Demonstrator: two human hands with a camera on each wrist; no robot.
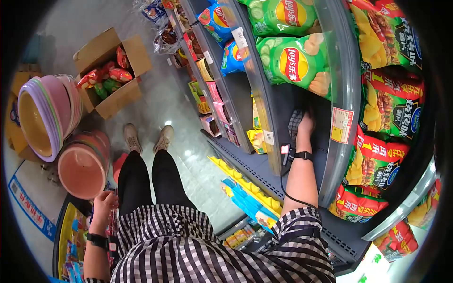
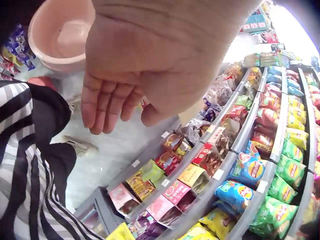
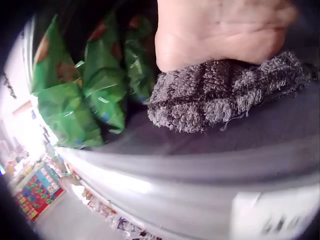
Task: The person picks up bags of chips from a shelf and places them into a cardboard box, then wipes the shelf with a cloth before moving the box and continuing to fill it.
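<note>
In the right wrist view, my right hand [image 3: 222, 35] holds a folded grey terry cloth [image 3: 200, 102] with dark stripes down on the dark shelf board [image 3: 280, 127]. The fingertips are hidden behind the palm and the cloth. Green chip bags [image 3: 67, 110] stand on the shelf beside it. In the head view, this arm reaches in below a green Lay's bag [image 1: 295, 63], and the checked cloth [image 1: 294, 125] shows at the hand. My left hand [image 1: 104, 206] hangs by my side near a pink basin [image 1: 82, 170], its fingers loosely bent around nothing.
Clear plastic guards [image 1: 342, 122] with price tags edge the shelves. Red barbecue chip bags [image 1: 377, 155] fill the shelf to the right. Across the floor are an open cardboard box [image 1: 111, 106] of snack bags and stacked tubs [image 1: 40, 120]. Blue Lay's bags [image 1: 233, 56] sit left of the green ones.
</note>
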